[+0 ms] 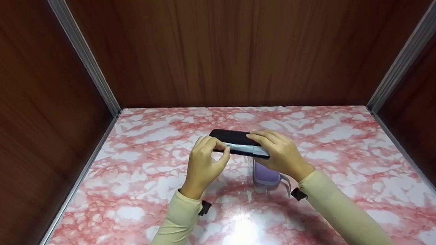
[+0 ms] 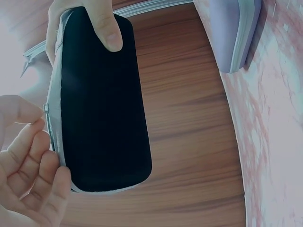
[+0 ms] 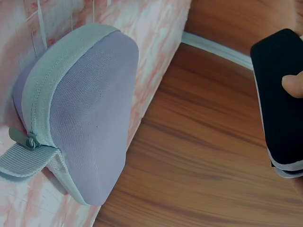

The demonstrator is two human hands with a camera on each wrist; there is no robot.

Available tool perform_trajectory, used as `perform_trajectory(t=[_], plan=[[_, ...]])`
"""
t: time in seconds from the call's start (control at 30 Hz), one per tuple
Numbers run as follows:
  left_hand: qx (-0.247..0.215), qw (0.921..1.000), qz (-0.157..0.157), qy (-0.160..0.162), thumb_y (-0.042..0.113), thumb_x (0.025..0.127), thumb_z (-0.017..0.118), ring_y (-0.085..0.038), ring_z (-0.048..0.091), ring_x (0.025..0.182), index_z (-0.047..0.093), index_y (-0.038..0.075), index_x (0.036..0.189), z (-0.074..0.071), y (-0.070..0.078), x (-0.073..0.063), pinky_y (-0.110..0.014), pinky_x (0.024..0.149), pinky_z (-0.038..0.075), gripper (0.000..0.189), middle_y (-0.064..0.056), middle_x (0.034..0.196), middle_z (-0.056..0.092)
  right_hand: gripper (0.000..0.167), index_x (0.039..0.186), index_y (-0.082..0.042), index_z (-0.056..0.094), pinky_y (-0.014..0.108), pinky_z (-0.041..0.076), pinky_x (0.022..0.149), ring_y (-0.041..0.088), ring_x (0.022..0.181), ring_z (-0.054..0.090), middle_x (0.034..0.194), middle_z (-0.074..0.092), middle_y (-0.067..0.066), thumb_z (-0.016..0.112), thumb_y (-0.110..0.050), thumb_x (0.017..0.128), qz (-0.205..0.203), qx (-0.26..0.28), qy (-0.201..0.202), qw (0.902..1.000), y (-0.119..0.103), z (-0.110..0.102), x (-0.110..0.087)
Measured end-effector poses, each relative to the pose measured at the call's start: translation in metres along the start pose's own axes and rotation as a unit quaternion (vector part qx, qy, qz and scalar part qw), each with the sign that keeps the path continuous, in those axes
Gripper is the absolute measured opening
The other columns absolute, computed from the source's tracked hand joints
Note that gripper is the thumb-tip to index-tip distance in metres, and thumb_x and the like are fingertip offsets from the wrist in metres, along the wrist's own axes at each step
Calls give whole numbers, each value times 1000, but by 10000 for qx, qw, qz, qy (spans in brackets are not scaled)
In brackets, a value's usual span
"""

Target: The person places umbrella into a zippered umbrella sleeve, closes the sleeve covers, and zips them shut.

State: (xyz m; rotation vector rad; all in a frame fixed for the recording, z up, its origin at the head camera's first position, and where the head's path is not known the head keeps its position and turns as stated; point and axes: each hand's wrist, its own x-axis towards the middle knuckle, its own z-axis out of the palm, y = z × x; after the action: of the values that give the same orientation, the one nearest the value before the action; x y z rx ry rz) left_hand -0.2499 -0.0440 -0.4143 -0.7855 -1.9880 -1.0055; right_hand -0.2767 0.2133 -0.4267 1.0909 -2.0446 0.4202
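Observation:
A black zip case [image 1: 233,137] with a grey zip band is held above the pink marble table [image 1: 132,201] by both hands. My right hand [image 1: 260,144] grips its right end, fingers over the top; its thumb [image 2: 106,28] presses the black face [image 2: 102,104]. My left hand [image 1: 222,149] has curled fingers at the zip edge, pinching by the small zip pull [image 2: 46,109]. A lilac zip case [image 1: 265,176] lies on the table under my right wrist, closed, with a grey strap [image 3: 23,158]. The black case's end [image 3: 279,94] shows in the right wrist view.
Dark wood panels [image 1: 217,44] wall in the table at the back and on both sides, with metal strips [image 1: 84,58] in the corners. Bare marble stretches left, right and toward me around the two cases.

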Motion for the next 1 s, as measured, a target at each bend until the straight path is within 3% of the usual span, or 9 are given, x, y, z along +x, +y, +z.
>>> perform_trajectory(t=[0.8, 1.0], plan=[[-274, 9995, -31, 142, 6, 85, 74, -14, 55, 83, 63, 11, 80, -3, -2, 0, -27, 78, 48, 13, 2, 81, 60, 65, 136, -13, 62, 45, 54, 91, 27, 112, 64, 127, 66, 8, 86, -20, 76, -7, -28, 152, 9999, -1, -4, 0], [-292, 9976, -216, 582, 6, 84, 75, -17, 58, 83, 65, 10, 81, -9, -7, 2, -32, 78, 48, 11, 1, 80, 61, 63, 136, -12, 62, 45, 54, 91, 27, 111, 64, 127, 66, 7, 84, -17, 77, 139, 149, 257, 9995, 0, -8, -1]])
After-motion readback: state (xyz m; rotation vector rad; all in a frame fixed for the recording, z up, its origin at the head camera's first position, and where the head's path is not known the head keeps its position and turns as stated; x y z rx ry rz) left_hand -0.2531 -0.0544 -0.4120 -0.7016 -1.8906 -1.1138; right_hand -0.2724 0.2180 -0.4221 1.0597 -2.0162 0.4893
